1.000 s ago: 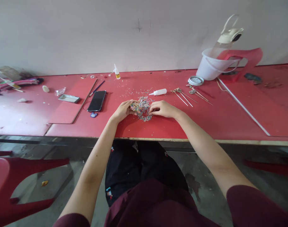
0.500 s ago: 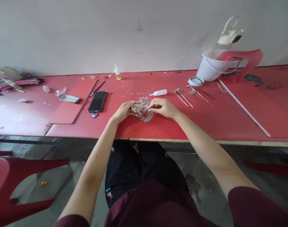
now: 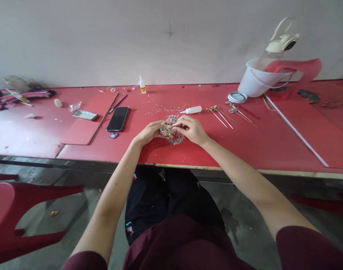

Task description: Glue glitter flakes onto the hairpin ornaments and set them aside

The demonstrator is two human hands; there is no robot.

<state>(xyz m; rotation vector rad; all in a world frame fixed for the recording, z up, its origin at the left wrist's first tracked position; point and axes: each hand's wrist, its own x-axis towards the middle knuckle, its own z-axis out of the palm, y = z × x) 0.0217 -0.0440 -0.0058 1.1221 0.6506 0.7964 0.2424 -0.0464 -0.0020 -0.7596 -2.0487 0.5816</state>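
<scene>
1. Well left of the left hand sits one open tray (image 3: 85,115); nearer to it, one phone (image 3: 117,119) lies flat, likely pushed aside to leave working room.
2. Beyond the left hand, toward the wall, one yellow-labelled bottle (image 3: 142,88) stands upright, nozzle up, perhaps so that it doesn't leak.
3. The left hand (image 3: 149,134) is curled around one gem-covered piece (image 3: 166,130), thumb above and fingers beneath, seemingly to steady it and leave its studded face bare.
4. Loose stones (image 3: 176,141) lie heaped between and beneath the hands, presumably for easy reach; they're too many and too small for me to count.
5. The right hand (image 3: 180,126) has its fingertips drawn nearly together at the piece's edge; whether they pinch something thin, I can't tell.
6. Just beyond the right hand, one white squeeze bottle (image 3: 193,110) lies on its side, nozzle toward the stones.
7. Right of that hand I count five sticks (image 3: 222,119), three and two, spread perhaps to keep their ornamented heads apart.
8. Farther right, one bucket (image 3: 251,80) holds one drinking bottle (image 3: 275,47).
</scene>
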